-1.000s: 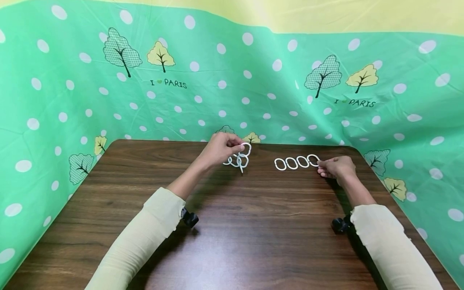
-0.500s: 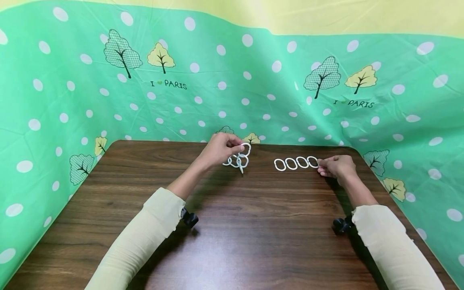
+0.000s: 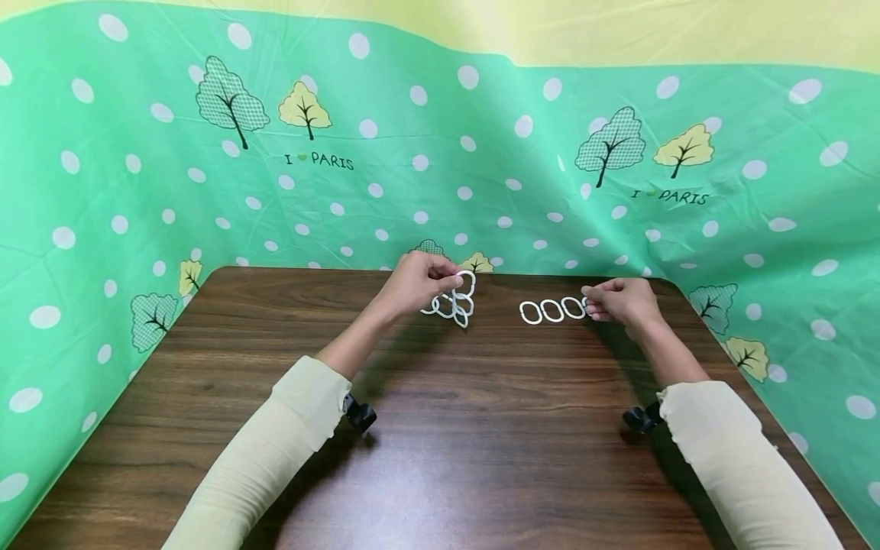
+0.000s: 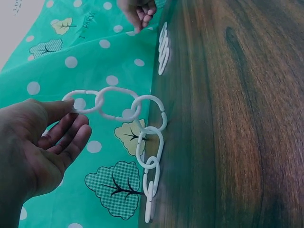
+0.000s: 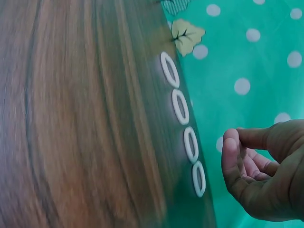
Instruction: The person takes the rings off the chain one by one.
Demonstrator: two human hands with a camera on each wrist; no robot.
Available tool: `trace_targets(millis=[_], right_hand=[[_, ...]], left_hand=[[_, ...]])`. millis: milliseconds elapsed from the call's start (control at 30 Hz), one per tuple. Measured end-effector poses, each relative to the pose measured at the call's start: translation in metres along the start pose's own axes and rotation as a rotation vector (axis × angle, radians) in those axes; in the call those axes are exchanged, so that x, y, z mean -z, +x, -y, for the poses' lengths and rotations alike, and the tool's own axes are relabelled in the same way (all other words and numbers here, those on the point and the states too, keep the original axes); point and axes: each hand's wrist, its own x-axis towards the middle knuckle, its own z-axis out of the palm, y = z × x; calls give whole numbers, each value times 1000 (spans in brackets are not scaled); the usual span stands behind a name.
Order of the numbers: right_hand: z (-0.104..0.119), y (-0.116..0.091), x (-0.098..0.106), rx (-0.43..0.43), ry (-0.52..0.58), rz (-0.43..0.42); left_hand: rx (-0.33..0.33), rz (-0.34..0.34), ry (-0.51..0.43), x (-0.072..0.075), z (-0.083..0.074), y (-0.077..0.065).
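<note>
Chain of white oval links (image 4: pixel 137 102) droops near the head view's centre from the left hand (image 3: pixel 421 279), its end link (image 4: pixel 81 111) pinched between thumb and finger, while the right hand (image 3: pixel 622 302), curled in and empty, is beside four more links (image 5: pixel 189 128) right of centre.

A white chain (image 4: pixel 136 113) droops near four oval white links (image 5: pixel 184 122) lined up flat.
</note>
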Motion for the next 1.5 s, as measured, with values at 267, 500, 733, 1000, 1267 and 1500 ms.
trace_targets(millis=[267,500,733,1000,1267,1500], right_hand=[[16,-9,-14,61,-30,39],[23,-12,-31,91,-46,83],[30,-14,-46,143,-54,127],[42,-22,-58,232,-176,156],[52,-29,-70,340,-244,167],[58,-30,-83,419,-201,185]], left_hand=[[2,-5,-4,-2,1,1],[0,-10,-8,-3,3,1],[26,-10,-21,-3,1,0],[33,-4,-22,-4,0,1],[16,0,-30,-5,-1,2],[12,8,-37,-6,0,2]])
